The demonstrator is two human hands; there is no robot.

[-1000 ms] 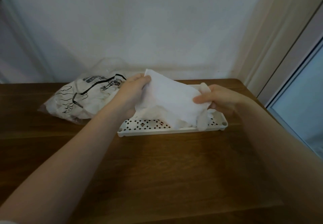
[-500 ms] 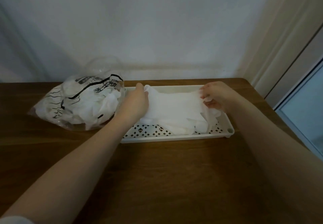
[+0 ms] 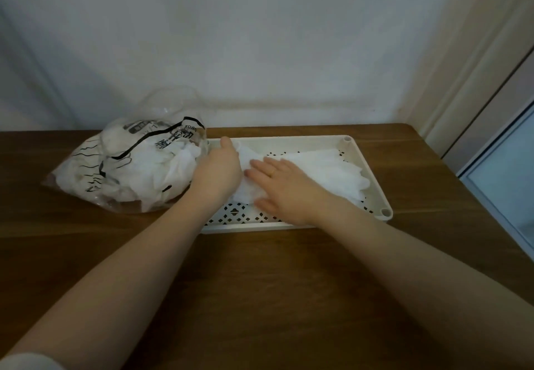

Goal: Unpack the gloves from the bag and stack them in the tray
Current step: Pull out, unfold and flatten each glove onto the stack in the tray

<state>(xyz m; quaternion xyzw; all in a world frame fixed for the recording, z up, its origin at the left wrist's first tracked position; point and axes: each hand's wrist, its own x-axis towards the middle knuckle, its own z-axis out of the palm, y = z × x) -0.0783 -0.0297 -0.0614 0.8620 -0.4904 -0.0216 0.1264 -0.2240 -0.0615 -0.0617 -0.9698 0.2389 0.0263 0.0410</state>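
Note:
A cream perforated tray (image 3: 373, 173) lies on the wooden table, with white thin gloves (image 3: 326, 167) spread flat inside it, fingers pointing right. My left hand (image 3: 218, 174) is at the left end of the tray and grips the cuff end of the top glove; its fingertips are hidden. My right hand (image 3: 284, 186) lies flat on the glove with straight fingers pointing left, pressing it down. To the left of the tray, touching it, sits a clear plastic bag (image 3: 130, 173) with black print, stuffed with several more white gloves.
The wooden table (image 3: 260, 288) runs back to a white wall. Its right edge is close to the tray's right end, with a door frame and a glass panel (image 3: 502, 184) beyond it. Bare tabletop stretches in front of the tray.
The glove that both hands held up over the tray has been lowered flat into it. My right hand let go of its end and moved left onto the glove, palm down.

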